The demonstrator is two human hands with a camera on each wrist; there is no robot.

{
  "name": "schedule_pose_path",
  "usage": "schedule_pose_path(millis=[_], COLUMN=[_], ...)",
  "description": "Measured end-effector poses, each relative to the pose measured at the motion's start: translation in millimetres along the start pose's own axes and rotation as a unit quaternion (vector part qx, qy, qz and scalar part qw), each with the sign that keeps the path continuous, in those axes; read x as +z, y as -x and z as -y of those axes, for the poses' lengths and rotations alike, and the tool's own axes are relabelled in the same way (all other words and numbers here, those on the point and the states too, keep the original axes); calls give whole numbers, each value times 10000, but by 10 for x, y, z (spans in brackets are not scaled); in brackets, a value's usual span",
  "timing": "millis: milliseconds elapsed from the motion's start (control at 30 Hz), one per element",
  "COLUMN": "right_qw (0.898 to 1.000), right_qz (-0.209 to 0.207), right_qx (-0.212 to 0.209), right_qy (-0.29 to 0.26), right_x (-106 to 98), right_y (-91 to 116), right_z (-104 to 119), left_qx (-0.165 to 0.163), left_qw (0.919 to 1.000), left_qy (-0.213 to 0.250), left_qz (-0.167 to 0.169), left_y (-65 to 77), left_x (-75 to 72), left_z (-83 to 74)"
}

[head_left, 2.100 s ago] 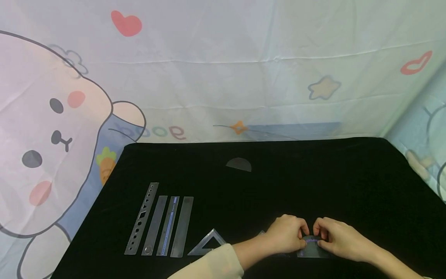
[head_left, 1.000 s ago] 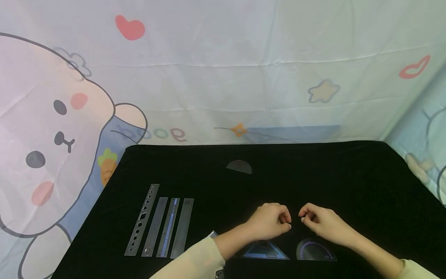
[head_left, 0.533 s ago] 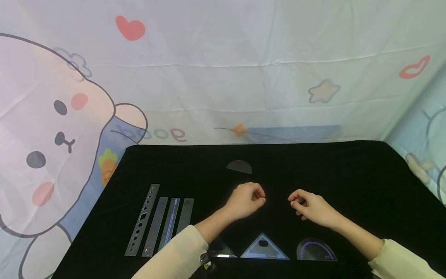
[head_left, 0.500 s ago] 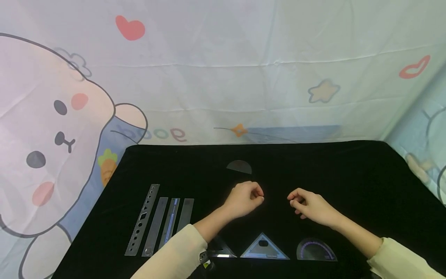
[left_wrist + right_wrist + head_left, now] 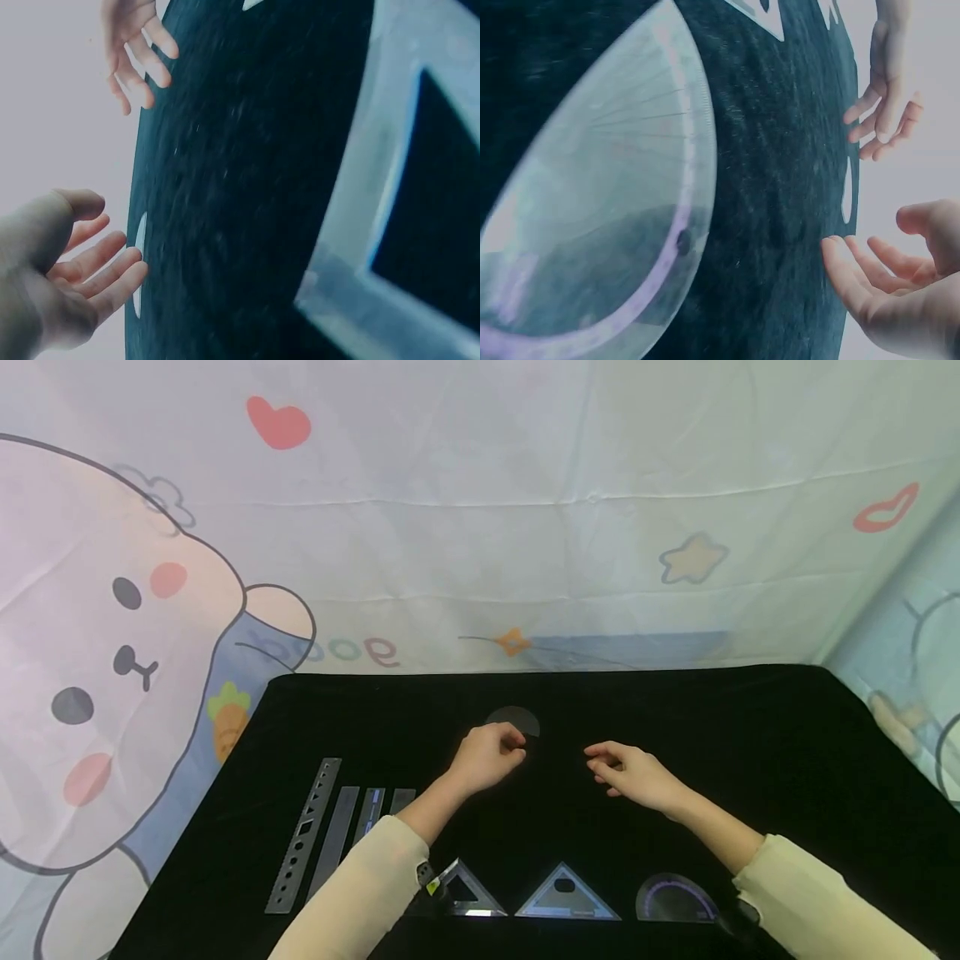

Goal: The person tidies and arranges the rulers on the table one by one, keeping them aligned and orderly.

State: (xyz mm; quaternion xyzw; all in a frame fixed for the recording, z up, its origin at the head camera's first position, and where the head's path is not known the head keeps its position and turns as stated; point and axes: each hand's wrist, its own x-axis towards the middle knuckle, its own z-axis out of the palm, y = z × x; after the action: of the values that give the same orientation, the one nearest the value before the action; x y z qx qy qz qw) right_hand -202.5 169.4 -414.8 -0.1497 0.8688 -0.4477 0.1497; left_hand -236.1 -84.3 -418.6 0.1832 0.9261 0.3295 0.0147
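Note:
My left hand [image 5: 483,760] hovers at the near side of a clear half-round protractor [image 5: 517,717] far back on the black cloth, partly covering it in the head view. Its fingers are loosely bent and hold nothing; whether they touch the protractor I cannot tell. To the right, my right hand [image 5: 633,777] hangs over the cloth, fingers relaxed, with nothing in them. Along the front lie a clear set square [image 5: 491,903], a blue-marked set square [image 5: 536,903] and a purple-marked protractor [image 5: 630,165], which fills much of the right wrist view.
Several straight rulers stand side by side at left, among them a stencil ruler with cut-out shapes [image 5: 303,835] and a blue-marked ruler [image 5: 371,810]. My left sleeve [image 5: 367,885] hides their lower ends. A printed curtain [image 5: 465,543] hangs behind the black-covered table [image 5: 750,718].
Both hands have left the purple-marked protractor at the front. They have moved back and leftward across the cloth, the left reaching the far protractor. The front pieces lie still.

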Motion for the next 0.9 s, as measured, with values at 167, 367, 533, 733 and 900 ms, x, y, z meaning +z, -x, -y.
schedule_pose_path(millis=[167,367,533,733,900], right_qw=[9998,9985,9963,9925,9906], right_qz=[-48,-125,-211,-282,-387], right_qx=[120,218,360,618,702], right_qy=[-158,-485,-746,-1020,-1106], right_x=[24,55,117,186,199], right_y=[-120,-269,-397,-542,-647], right_z=[23,26,52,114,158], left_qx=[-237,-489,-646,-962,-1107], left_qw=[9996,9980,9966,9934,9903], left_qy=[116,235,183,246,257], left_qz=[-105,-321,-478,-569,-800], left_y=[-67,-126,-182,-245,-323], left_x=[-90,-154,-150,-150,-155], left_z=[101,200,290,355,368])
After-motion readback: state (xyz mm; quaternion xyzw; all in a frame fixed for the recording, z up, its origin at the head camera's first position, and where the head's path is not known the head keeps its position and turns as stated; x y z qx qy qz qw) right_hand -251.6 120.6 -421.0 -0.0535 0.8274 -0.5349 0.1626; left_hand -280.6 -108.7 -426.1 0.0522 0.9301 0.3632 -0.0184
